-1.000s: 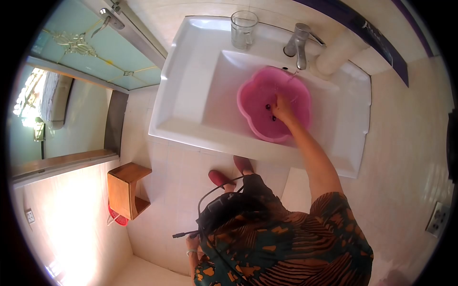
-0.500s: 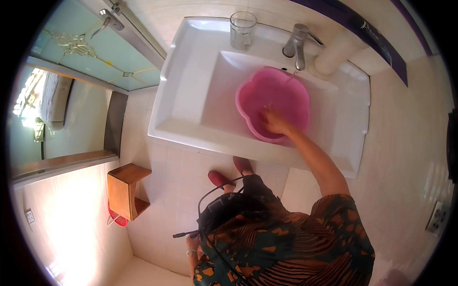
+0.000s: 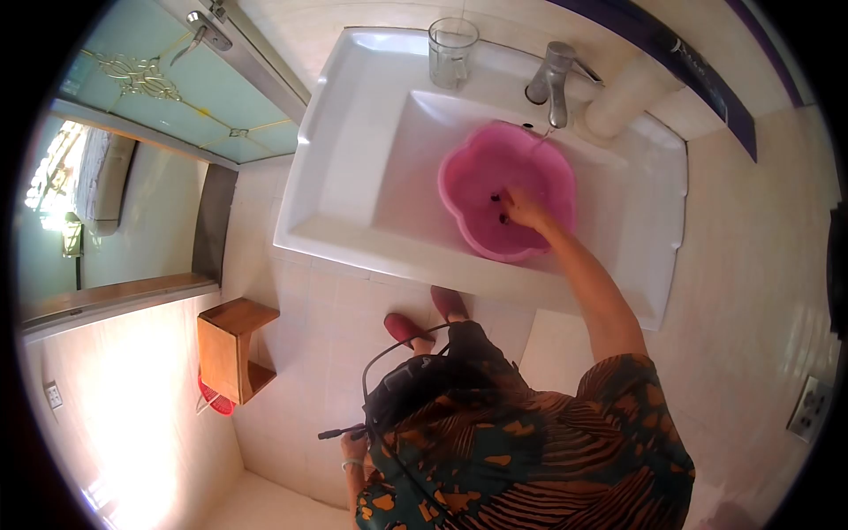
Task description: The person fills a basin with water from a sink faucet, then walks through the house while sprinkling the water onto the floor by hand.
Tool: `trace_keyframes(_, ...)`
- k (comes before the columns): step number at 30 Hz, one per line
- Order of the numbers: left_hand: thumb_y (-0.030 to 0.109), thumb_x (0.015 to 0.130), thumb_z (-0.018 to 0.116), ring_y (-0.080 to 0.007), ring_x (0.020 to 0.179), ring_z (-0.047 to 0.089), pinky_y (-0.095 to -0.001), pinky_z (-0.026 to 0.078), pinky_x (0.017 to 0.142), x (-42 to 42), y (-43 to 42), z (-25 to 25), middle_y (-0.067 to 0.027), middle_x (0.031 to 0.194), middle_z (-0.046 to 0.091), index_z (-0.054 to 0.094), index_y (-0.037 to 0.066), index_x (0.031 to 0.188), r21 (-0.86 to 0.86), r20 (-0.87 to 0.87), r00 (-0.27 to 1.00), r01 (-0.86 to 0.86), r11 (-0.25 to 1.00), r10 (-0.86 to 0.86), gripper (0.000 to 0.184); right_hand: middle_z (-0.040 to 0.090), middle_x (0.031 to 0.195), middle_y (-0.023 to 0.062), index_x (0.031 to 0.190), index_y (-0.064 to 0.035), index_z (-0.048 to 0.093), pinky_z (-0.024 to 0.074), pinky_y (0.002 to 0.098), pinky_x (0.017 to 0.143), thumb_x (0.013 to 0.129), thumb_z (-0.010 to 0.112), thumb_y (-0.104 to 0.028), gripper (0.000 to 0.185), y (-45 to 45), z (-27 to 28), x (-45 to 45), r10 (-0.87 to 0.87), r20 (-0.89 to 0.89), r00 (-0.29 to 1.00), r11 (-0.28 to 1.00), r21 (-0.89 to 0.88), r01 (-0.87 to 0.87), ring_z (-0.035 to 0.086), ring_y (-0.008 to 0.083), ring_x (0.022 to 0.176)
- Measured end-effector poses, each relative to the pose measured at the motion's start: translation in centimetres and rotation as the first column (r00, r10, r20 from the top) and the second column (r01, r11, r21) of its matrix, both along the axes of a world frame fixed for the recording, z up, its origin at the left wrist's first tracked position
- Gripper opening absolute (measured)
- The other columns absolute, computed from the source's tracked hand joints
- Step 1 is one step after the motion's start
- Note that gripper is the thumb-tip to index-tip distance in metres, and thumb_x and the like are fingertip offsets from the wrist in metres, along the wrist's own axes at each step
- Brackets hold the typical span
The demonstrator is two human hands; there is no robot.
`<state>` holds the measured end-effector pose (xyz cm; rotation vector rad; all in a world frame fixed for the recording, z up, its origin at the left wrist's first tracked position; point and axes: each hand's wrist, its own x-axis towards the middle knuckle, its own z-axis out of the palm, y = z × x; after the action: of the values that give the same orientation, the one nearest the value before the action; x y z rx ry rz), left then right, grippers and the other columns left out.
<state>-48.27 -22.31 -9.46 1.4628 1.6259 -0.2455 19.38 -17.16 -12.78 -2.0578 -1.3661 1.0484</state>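
Observation:
Inside a pink scalloped basin [image 3: 458, 212], my right hand [image 3: 525, 210] reaches down from the right with its fingers stretched out. A small dark object [image 3: 495, 197] and another dark piece [image 3: 503, 219] lie at the basin's bottom beside my fingertips; they are too small to name. A thin stream of water runs from the chrome faucet [image 3: 556, 84] into the basin. My left hand [image 3: 352, 443] hangs low by my waist, beside a black cable plug [image 3: 329, 434]. Its fingers are mostly hidden, so I cannot tell whether they grip anything.
The basin sits in a white sink [image 3: 340, 190], with a clear glass mug [image 3: 451, 55] on its back ledge. A pale pipe [image 3: 618, 106] stands right of the faucet. On the floor at left is a wooden stool [image 3: 225, 349], near a glass-panelled door [image 3: 177, 88].
My right hand has shifted right and slightly up within the basin, its fingers less bunched. The two small dark pieces now show beside it. My left hand stays about where it was.

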Motion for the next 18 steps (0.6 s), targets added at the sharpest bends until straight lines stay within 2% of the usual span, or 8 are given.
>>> trace_keyframes(2, 0.013, 0.071, 0.062, -0.0245, 0.075, 0.065, -0.0318, 0.050, 0.069, -3.7, -1.2, -4.2, -0.0151, 0.079, 0.065, 0.066, 0.003, 0.090, 0.005, 0.063, 0.996, -0.062, 0.998, 0.062, 0.022, 0.055, 0.101, 0.0221, 0.103, -0.0001, 0.053, 0.0420, 0.0406, 0.082, 0.079, 0.053, -0.014, 0.027, 0.3, 0.3, 0.6, -0.475, 0.150, 0.867, 0.880, 0.098, 0.465, 0.052, 0.0355, 0.096)
trace_keyframes(4, 0.013, 0.071, 0.062, -0.0248, 0.074, 0.065, -0.0319, 0.050, 0.068, -4.5, -1.4, -5.0, -0.0152, 0.078, 0.065, 0.066, 0.003, 0.089, 0.007, 0.122, 0.985, -0.121, 0.993, 0.119, 0.022, 0.056, 0.101, 0.0217, 0.105, -0.0007, 0.052, 0.0430, 0.0399, 0.080, 0.080, 0.052, -0.013, 0.028, 1.0, 1.0, -1.6, -0.303, 0.327, 0.895, 0.953, 0.093, 0.289, 0.054, 0.0347, 0.094)
trace_keyframes(6, 0.014, 0.071, 0.061, -0.0263, 0.072, 0.064, -0.0331, 0.050, 0.066, -3.2, -1.2, -3.8, -0.0159, 0.076, 0.065, 0.067, 0.003, 0.087, 0.145, -0.047, 0.992, 0.125, 0.982, -0.120, 0.020, 0.056, 0.100, 0.0212, 0.107, -0.0013, 0.051, 0.0439, 0.0392, 0.078, 0.080, 0.051, -0.012, 0.029, 0.9, 1.9, -3.1, -0.116, 0.491, 0.864, 0.993, 0.053, 0.103, 0.055, 0.0340, 0.092)
trace_keyframes(9, 0.015, 0.071, 0.061, -0.0277, 0.072, 0.064, -0.0341, 0.050, 0.066, -2.3, -1.0, -2.3, -0.0161, 0.075, 0.065, 0.067, 0.003, 0.085, 0.069, -0.045, 0.999, -0.003, 0.998, 0.006, 0.019, 0.058, 0.095, 0.0206, 0.108, -0.0018, 0.051, 0.0460, 0.0395, 0.073, 0.079, 0.051, -0.011, 0.030, 0.8, 2.4, -3.6, 0.252, 0.150, 0.956, 0.917, 0.278, -0.286, 0.056, 0.0368, 0.083)
trace_keyframes(11, 0.015, 0.071, 0.061, -0.0273, 0.072, 0.064, -0.0341, 0.050, 0.066, -2.4, -1.1, -2.3, -0.0156, 0.075, 0.065, 0.067, 0.003, 0.084, 0.067, -0.030, 0.999, -0.032, 0.997, 0.034, 0.019, 0.058, 0.098, 0.0203, 0.110, -0.0030, 0.051, 0.0456, 0.0418, 0.073, 0.078, 0.052, -0.012, 0.033, 0.7, 3.3, -1.5, -0.279, -0.238, 0.930, 0.960, -0.065, 0.271, 0.056, 0.0366, 0.083)
trace_keyframes(12, 0.015, 0.071, 0.062, -0.0268, 0.072, 0.064, -0.0341, 0.050, 0.066, -1.9, -1.0, -1.9, -0.0152, 0.075, 0.065, 0.067, 0.003, 0.084, 0.065, -0.013, 0.998, -0.061, 0.996, 0.062, 0.019, 0.058, 0.098, 0.0203, 0.110, -0.0030, 0.051, 0.0456, 0.0418, 0.073, 0.078, 0.052, -0.012, 0.033, 1.0, 2.9, -0.7, -0.278, -0.237, 0.931, 0.960, -0.064, 0.271, 0.056, 0.0366, 0.083)
trace_keyframes(15, 0.014, 0.072, 0.061, -0.0241, 0.070, 0.065, -0.0329, 0.050, 0.064, -6.2, -2.2, -6.4, -0.0144, 0.076, 0.066, 0.067, 0.003, 0.087, 0.004, 0.154, 0.974, -0.166, 0.986, 0.164, 0.019, 0.059, 0.098, 0.0187, 0.108, -0.0024, 0.052, 0.0457, 0.0399, 0.072, 0.079, 0.052, -0.011, 0.031, 1.1, 0.7, -0.4, -0.519, 0.209, 0.828, 0.852, 0.056, 0.520, 0.058, 0.0334, 0.084)
trace_keyframes(18, 0.011, 0.073, 0.059, -0.0217, 0.067, 0.065, -0.0321, 0.050, 0.061, -3.6, -1.4, -3.9, -0.0132, 0.076, 0.066, 0.067, 0.003, 0.090, 0.061, -0.001, 1.000, -0.030, 0.998, 0.030, 0.021, 0.060, 0.096, 0.0191, 0.104, -0.0004, 0.053, 0.0457, 0.0386, 0.071, 0.079, 0.051, -0.010, 0.026, 1.3, 0.8, -2.7, -0.167, 0.362, 0.917, 0.986, 0.085, 0.146, 0.059, 0.0333, 0.084)
